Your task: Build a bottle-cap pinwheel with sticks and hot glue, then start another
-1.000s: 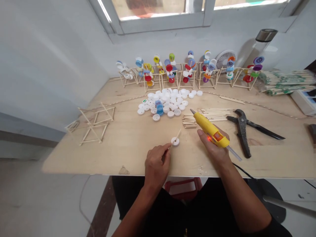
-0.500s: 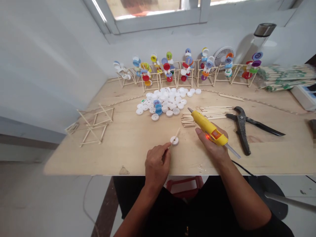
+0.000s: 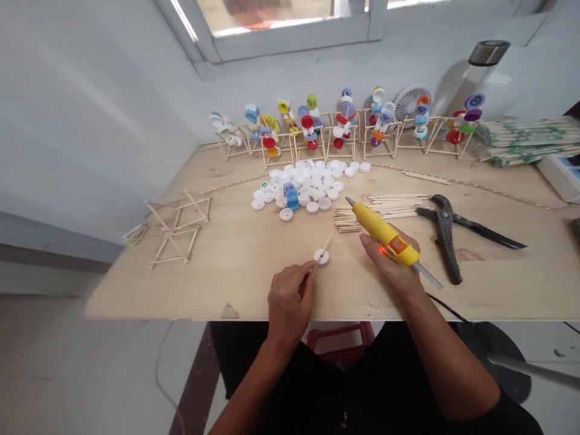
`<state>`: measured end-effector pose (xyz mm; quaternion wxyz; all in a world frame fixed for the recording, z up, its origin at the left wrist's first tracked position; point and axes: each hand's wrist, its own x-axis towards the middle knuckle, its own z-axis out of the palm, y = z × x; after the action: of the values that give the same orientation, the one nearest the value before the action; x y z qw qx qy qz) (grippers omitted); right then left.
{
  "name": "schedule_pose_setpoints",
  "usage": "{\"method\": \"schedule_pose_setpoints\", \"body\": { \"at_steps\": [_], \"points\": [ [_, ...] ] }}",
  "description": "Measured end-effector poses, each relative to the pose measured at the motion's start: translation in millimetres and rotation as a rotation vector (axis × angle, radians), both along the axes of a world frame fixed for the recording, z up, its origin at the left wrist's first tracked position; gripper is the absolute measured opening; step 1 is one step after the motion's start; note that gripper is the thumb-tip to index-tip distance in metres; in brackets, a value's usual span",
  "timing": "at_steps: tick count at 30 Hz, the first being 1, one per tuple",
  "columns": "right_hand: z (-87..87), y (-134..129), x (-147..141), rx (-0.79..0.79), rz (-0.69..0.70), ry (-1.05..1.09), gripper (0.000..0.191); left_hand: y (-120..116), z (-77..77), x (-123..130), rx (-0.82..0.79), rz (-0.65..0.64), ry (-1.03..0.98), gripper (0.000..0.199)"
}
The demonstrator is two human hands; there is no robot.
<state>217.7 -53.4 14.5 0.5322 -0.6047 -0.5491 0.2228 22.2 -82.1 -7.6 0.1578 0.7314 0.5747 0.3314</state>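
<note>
My left hand (image 3: 290, 297) pinches the near end of a thin wooden stick (image 3: 327, 243) between thumb and forefinger. The stick lies across a white bottle cap (image 3: 321, 258) on the tabletop. In my right hand (image 3: 395, 270) is a yellow glue gun (image 3: 385, 234), its nozzle pointing up and left and a red light glowing on its side. A clear glue stick (image 3: 429, 275) sticks out of its back end. Beyond the nozzle lies a bundle of cut sticks (image 3: 348, 220). A heap of mostly white bottle caps (image 3: 301, 184) sits further back.
Black pliers (image 3: 446, 241) lie right of the glue gun. Stick frames (image 3: 174, 232) stand at the left. Several stick stands with coloured cap wheels (image 3: 312, 124) line the wall, near a small fan (image 3: 412, 104), a bottle (image 3: 480, 75) and packed sticks (image 3: 528, 142).
Both hands keep their hold on the stick and the glue gun. Only a slight shift of the whole view shows.
</note>
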Motion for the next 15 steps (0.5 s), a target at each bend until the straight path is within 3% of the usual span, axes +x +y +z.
{"method": "schedule_pose_setpoints", "body": {
  "at_steps": [15],
  "points": [
    [0.2, -0.1, -1.1, -0.007, -0.005, 0.023, 0.022, 1.3, -1.6, 0.0, 0.023, -0.020, 0.055, 0.024]
  ]
}}
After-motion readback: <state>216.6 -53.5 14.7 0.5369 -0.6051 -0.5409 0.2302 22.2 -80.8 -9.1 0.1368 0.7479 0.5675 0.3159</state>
